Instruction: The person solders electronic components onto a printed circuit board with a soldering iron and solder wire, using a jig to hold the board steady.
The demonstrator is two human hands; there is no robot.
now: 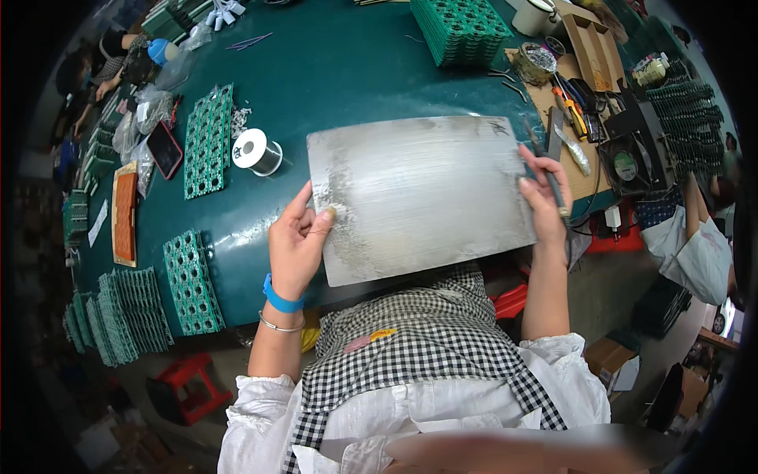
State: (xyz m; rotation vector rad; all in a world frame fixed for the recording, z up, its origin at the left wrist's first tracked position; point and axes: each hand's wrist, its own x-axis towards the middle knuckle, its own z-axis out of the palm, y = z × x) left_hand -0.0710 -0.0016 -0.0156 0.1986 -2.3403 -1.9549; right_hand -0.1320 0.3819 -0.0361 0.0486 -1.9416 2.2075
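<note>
A worker's two hands hold a metal plate (pixel 426 201), which spans the space between their fingers above the near edge of a green table (pixel 347 87). The left hand (pixel 297 241) grips the plate's left edge, thumb on the upper face and the other fingers curled; a blue band (pixel 283 295) circles the wrist below. The right hand (pixel 546 193) is closed on the opposite edge, with a soldering iron (pixel 557 188) slanting across its fingers; whether they also clasp the iron cannot be told. Just beyond the left fingers stands a solder spool (pixel 268 158), with a circuit board (pixel 208 146) and a phone (pixel 164 150) farther left. A second board (pixel 192 283) lies left of the left wrist. Well beyond the right fingers rises a board stack (pixel 460 33); a fan (pixel 626 166) sits to their right.
</note>
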